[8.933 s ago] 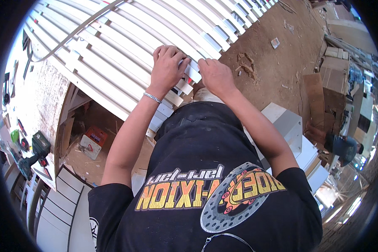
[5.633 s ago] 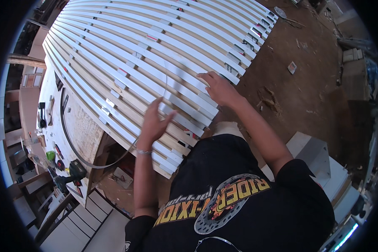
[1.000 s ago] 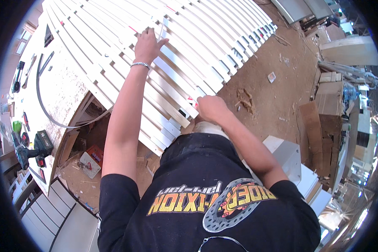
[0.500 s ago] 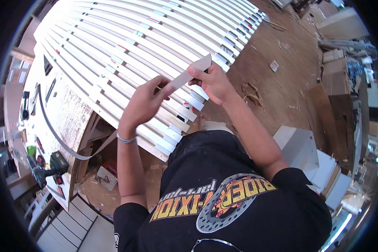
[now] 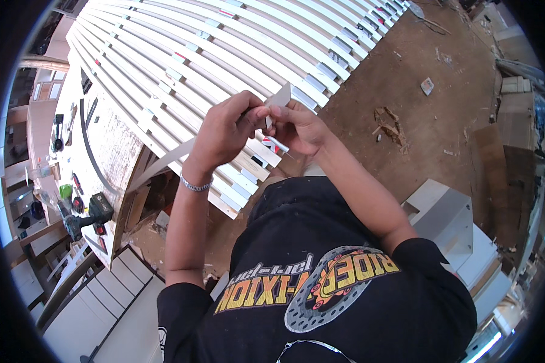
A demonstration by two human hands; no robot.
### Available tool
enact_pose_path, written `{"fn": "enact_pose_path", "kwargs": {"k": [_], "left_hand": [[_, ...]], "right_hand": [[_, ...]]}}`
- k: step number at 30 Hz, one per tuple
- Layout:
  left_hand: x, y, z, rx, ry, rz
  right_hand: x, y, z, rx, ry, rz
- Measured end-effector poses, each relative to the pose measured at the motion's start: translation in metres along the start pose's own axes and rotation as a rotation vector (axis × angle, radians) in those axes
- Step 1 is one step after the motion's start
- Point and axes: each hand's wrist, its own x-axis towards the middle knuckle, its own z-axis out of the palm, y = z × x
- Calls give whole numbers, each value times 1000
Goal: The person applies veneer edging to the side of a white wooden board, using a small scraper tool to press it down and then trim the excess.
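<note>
Across the upper part of the frame stretched a row of long white slats (image 5: 224,66), wider than the scuffed white tabletop (image 5: 112,142) at the left. A pale band (image 5: 163,160) curved from behind the left wrist over the tabletop's edge. Near the centre, the left hand (image 5: 230,130) and the right hand (image 5: 303,130) met above the slats, the fingers of both clamped on a pale strip (image 5: 280,96) pointing up and right. Below them jutted a slim silvery piece (image 5: 278,144); which hand held it could not be told.
</note>
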Motion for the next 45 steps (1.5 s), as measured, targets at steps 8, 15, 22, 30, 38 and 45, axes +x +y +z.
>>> {"fn": "enact_pose_path", "kwargs": {"k": [8,15,22,30,38,45], "left_hand": [[78,-116,-36,822,390,212],[3,-106,13,496,216,265],[-70,-177,12,604,-105,250],[-50,-178,16,856,-240,266],[-54,-187,15,994,-272,400],[-55,-197,21,1007,-210,463]], "right_hand": [[-27,-24,-32,-1193,401,27],[-68,28,-39,-1493,565,-150],[-82,83,-3,-1702,714,-208],[-73,128,-4,-2069,547,-268],[-64,142,0,-2170,552,-303],[-61,147,-3,-2311,474,-264]]}}
